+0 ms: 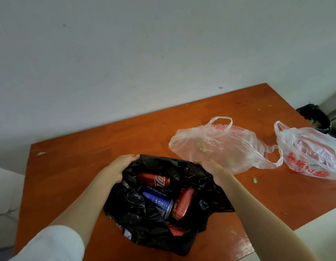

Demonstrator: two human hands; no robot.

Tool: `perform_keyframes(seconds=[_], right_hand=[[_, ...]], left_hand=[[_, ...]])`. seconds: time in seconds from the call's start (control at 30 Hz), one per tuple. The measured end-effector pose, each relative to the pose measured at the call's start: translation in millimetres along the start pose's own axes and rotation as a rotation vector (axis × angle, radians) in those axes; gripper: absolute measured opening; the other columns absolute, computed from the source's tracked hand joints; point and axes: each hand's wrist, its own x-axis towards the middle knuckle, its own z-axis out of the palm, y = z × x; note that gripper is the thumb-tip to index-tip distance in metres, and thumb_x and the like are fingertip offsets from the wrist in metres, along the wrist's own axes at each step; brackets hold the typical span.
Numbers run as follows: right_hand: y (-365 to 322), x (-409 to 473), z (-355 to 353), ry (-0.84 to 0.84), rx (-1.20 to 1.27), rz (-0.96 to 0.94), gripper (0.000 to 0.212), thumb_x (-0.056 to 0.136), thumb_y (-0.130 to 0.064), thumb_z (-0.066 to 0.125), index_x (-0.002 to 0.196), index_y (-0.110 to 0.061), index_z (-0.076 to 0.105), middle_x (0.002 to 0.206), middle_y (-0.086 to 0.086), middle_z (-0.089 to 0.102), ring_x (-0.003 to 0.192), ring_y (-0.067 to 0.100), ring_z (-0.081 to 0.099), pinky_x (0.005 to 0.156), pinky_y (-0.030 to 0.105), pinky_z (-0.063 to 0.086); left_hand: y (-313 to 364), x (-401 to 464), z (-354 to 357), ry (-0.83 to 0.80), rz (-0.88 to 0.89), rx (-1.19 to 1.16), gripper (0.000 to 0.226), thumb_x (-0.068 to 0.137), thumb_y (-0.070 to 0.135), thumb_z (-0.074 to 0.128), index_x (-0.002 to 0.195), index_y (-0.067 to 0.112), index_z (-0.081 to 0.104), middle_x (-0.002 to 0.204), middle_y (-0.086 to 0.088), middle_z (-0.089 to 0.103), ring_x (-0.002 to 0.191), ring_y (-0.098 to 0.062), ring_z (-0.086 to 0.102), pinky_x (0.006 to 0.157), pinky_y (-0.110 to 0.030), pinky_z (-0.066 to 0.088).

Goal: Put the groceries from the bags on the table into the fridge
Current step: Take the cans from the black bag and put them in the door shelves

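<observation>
The step in hand is the opening of the black bag [159,202], which lies on the orange table [73,166] in the lower middle of the frame. The left hand [119,169] grips the far left edge of the bag's mouth with curled fingers, and the right hand [212,169] grips the far right edge, so the mouth is held wide between them. Inside lie a red can [154,180] at the top, a blue can [159,203] below it, and a second red can [183,203] just beside the blue one, all on their sides. Something else red shows lower in the bag, but I cannot tell what it is. To the right lie two clear bags [216,144] that look almost empty. No fridge is in the frame. I judge that the next move needs one hand to release the plastic and reach in for a can, while the other hand holds the mouth open.
</observation>
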Motion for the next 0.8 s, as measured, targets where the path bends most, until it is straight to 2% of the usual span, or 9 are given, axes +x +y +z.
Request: perform_keyframes(seconds=[0.1, 0.17, 0.27, 0.33, 0.4, 0.47, 0.57, 0.67, 0.8], right_hand=[[9, 2, 0, -0.034, -0.012, -0.058, 0.075, 0.077, -0.070, 0.052, 0.127, -0.013, 0.051, 0.125, 0.002, 0.052, 0.117, 0.024, 0.050, 0.100, 0.036, 0.039], [16, -4, 5, -0.083, -0.121, -0.231, 0.087, 0.067, -0.075, 0.058, 0.133, -0.020, 0.040, 0.132, -0.005, 0.044, 0.119, 0.016, 0.045, 0.098, 0.033, 0.037], [35, -5, 14, 0.038, -0.479, -0.506, 0.076, 0.077, -0.049, 0.069, 0.137, -0.022, 0.032, 0.130, -0.001, 0.037, 0.117, 0.019, 0.041, 0.094, 0.030, 0.037], [45, -3, 18, 0.258, -0.714, -0.671, 0.052, 0.084, -0.032, 0.065, 0.130, -0.017, 0.045, 0.126, 0.006, 0.042, 0.115, 0.026, 0.042, 0.095, 0.036, 0.042], [51, 3, 21, 0.386, -0.777, -0.761, 0.031, 0.085, -0.017, 0.064, 0.115, -0.010, 0.061, 0.115, 0.011, 0.052, 0.105, 0.032, 0.048, 0.087, 0.046, 0.047], [44, 3, 24, 0.390, -0.637, -0.744, 0.018, 0.087, -0.009, 0.059, 0.103, -0.005, 0.067, 0.099, 0.011, 0.062, 0.092, 0.031, 0.057, 0.077, 0.045, 0.051], [23, -1, 26, 0.309, -0.387, -0.565, 0.023, 0.093, -0.009, 0.048, 0.110, -0.009, 0.064, 0.095, 0.010, 0.068, 0.083, 0.028, 0.064, 0.069, 0.037, 0.052], [12, 5, 18, 0.282, -0.201, -0.374, 0.024, 0.095, -0.014, 0.047, 0.112, -0.007, 0.062, 0.088, 0.007, 0.064, 0.079, 0.025, 0.063, 0.064, 0.032, 0.049], [14, 14, 6, 0.301, -0.294, -0.238, 0.032, 0.095, -0.031, 0.050, 0.103, -0.004, 0.064, 0.080, 0.010, 0.063, 0.071, 0.026, 0.060, 0.064, 0.035, 0.051]], left_hand=[[5, 8, -7, 0.198, 0.281, 0.207, 0.012, 0.090, 0.025, 0.058, 0.092, 0.015, 0.065, 0.115, -0.007, 0.059, 0.102, -0.025, 0.055, 0.088, -0.038, 0.044], [8, 9, -14, 0.174, 0.330, 0.149, 0.008, 0.088, 0.029, 0.061, 0.092, 0.022, 0.065, 0.118, -0.007, 0.058, 0.100, -0.023, 0.056, 0.084, -0.037, 0.047], [8, -4, -17, 0.100, 0.347, 0.286, 0.033, 0.085, 0.044, 0.060, 0.113, 0.026, 0.057, 0.123, -0.006, 0.055, 0.106, -0.024, 0.056, 0.085, -0.037, 0.047], [3, -18, -14, 0.240, 0.405, 0.832, 0.048, 0.089, 0.048, 0.051, 0.130, 0.023, 0.045, 0.130, -0.007, 0.050, 0.112, -0.025, 0.054, 0.086, -0.037, 0.046], [-1, -41, -1, 0.591, 0.638, 1.211, 0.045, 0.093, 0.042, 0.047, 0.132, 0.019, 0.044, 0.129, -0.008, 0.049, 0.107, -0.024, 0.056, 0.075, -0.034, 0.049], [-5, -56, 21, 0.770, 1.094, 1.158, 0.031, 0.088, 0.022, 0.060, 0.117, 0.014, 0.058, 0.111, -0.007, 0.060, 0.094, -0.022, 0.060, 0.065, -0.028, 0.051], [-27, -44, 52, 0.328, 1.489, 1.327, 0.029, 0.072, 0.005, 0.073, 0.096, 0.020, 0.067, 0.089, 0.004, 0.066, 0.086, -0.015, 0.062, 0.079, -0.031, 0.050], [-43, -7, 49, 0.160, 1.324, 1.481, 0.033, 0.077, 0.017, 0.071, 0.109, 0.022, 0.065, 0.106, 0.001, 0.065, 0.108, -0.019, 0.059, 0.107, -0.044, 0.030], [-30, 16, 27, 0.239, 0.953, 1.585, 0.060, 0.091, 0.041, 0.050, 0.144, 0.024, 0.027, 0.151, -0.001, 0.027, 0.142, -0.016, 0.017, 0.113, -0.054, -0.005]])
